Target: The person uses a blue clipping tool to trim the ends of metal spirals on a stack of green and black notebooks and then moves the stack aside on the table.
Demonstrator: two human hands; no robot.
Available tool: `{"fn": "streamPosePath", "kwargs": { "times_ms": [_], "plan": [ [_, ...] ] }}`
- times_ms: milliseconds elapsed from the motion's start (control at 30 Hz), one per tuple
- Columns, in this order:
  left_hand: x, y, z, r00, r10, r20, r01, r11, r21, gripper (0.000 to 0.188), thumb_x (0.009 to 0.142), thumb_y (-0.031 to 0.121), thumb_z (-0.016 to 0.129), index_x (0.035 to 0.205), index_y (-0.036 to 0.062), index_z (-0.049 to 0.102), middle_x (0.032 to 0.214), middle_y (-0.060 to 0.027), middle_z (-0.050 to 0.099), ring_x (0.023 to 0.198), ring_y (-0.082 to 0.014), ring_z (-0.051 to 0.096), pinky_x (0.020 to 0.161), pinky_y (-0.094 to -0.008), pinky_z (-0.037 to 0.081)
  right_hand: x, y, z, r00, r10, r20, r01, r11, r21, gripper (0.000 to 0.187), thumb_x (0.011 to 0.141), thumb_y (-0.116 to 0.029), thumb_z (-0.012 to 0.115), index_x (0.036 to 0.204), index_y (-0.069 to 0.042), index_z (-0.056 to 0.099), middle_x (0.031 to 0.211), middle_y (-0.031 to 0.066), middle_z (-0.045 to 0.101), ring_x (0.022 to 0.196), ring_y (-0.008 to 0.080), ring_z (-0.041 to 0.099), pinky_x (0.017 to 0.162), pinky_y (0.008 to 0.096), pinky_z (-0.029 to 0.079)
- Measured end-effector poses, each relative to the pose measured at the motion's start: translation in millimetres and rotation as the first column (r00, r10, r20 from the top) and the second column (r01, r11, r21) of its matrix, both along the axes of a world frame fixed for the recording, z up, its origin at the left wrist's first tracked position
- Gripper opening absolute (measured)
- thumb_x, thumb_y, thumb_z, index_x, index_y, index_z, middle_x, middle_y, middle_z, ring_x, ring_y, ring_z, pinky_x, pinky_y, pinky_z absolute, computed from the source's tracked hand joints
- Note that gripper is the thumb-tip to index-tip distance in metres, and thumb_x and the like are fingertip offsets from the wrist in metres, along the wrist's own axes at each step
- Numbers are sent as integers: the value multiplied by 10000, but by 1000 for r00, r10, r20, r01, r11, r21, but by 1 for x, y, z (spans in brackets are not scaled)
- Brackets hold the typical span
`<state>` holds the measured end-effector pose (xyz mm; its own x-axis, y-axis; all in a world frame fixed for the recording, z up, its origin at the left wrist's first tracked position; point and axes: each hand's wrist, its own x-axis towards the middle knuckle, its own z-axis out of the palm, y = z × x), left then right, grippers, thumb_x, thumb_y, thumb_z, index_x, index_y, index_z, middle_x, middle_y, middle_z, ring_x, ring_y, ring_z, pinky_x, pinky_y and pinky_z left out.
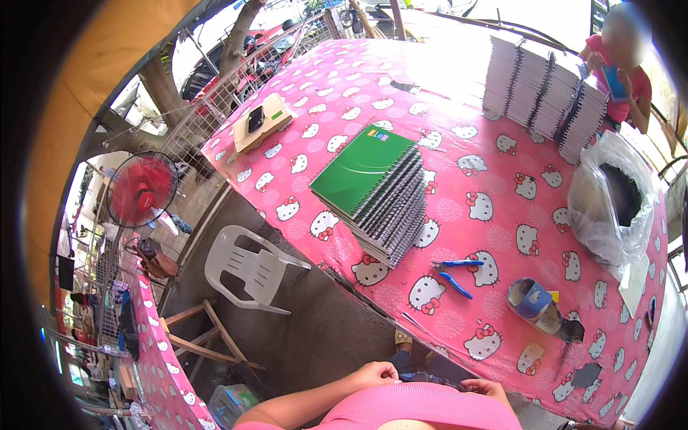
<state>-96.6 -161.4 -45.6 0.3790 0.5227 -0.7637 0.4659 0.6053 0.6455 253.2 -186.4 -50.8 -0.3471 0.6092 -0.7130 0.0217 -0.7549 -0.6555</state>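
Both my hands are low, at my lap below the table's near edge. My left hand (377, 374) has its fingers curled in; whatever they hold, if anything, is hidden. My right hand (487, 389) is partly covered by my pink top, its visible fingers loosely stretched and nothing seen in them. On the table beyond lies a stack of spiral notebooks (367, 169) with a green cover on top, coils facing right. Blue-handled cutting pliers (456, 284) rest to the right of it. Further right is a clear cylindrical container (529, 297) with a blue band, lying tilted.
Tall stacks of coil-bound pages (527, 86) stand at the far right, near a person (623, 86) holding a blue item. A plastic bag (613, 193) with black contents sits at the right. Left are a phone (256, 119) on cardboard, a white chair (251, 269) and a red fan (143, 190).
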Motion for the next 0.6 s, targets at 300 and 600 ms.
{"fn": "streamPosePath", "kwargs": {
  "times_ms": [300,600],
  "plan": [
    [-18,26,42,989,-131,-63,132,991,6,390,882,346,665,1161,73,662,1048,-92,704,998,-174,656,892,-308,489,-32,5,-4,999,-32,14,32,999,-31,374,810,-77,753,1160,-2,644,927,37,689,829,82,627,762,242,506],
    [-32,62,41,942,-325,-82,333,935,122,335,874,274,651,1179,139,675,1110,-109,696,1024,-208,670,900,-321,502,-55,10,-2,994,-80,81,78,997,25,366,782,-102,782,1117,-8,667,933,31,692,826,77,625,779,254,512]
  ]
}}
